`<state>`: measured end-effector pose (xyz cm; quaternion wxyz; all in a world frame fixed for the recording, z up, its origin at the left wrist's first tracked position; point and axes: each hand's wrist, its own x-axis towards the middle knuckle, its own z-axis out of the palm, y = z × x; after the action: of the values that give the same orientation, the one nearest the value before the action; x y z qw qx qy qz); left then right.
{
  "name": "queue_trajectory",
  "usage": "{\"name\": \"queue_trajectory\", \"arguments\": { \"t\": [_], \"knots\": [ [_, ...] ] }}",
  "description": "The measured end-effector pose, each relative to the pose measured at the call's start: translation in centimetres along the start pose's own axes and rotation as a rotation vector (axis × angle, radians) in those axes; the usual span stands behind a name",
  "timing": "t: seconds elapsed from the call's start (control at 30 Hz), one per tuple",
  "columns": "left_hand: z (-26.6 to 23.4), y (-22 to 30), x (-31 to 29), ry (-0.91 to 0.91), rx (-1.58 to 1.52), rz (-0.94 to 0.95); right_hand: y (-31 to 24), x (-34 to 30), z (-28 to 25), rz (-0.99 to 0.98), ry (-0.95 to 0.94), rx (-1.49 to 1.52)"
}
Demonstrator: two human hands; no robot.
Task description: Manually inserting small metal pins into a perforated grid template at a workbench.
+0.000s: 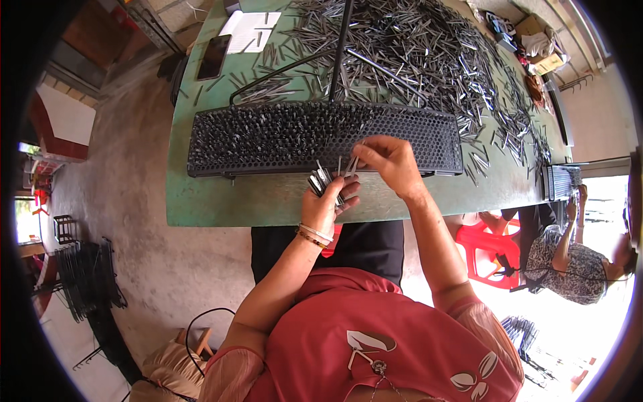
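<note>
At mid-frame, the left hand (327, 199) grips strips (320, 178), the right hand (394, 165) pinches some (picking, I think), and should go gently next.

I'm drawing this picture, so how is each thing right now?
Left hand: holding thin, grey, metal-looking strips
Right hand: pinching similar strips
Long black honeycomb rack: left part filled, right mostly unfilled
Dark thin strips: heaped loosely
Black rectangular phone: flat, screen dark
White lined paper: flat, partly covered
</note>
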<state>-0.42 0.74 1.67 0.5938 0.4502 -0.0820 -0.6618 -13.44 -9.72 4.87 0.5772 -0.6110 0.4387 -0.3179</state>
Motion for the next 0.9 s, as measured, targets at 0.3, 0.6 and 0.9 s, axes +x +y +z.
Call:
{"name": "queue_trajectory", "arguments": {
  "t": [0.3,0.6,0.9],
  "knots": [
    [-0.2,-1.0,0.1,-0.002,-0.012,-0.100,-0.2,3.1,1.8,-0.285,0.242,-0.220],
    [-0.8,-0.8,0.4,0.000,-0.025,-0.116,0.4,3.7,2.6,-0.493,0.194,-0.474],
    [-1.0,-0.8,0.7,-0.007,-0.033,-0.123,1.0,3.7,3.1,-0.498,0.190,-0.437]
  ]
}}
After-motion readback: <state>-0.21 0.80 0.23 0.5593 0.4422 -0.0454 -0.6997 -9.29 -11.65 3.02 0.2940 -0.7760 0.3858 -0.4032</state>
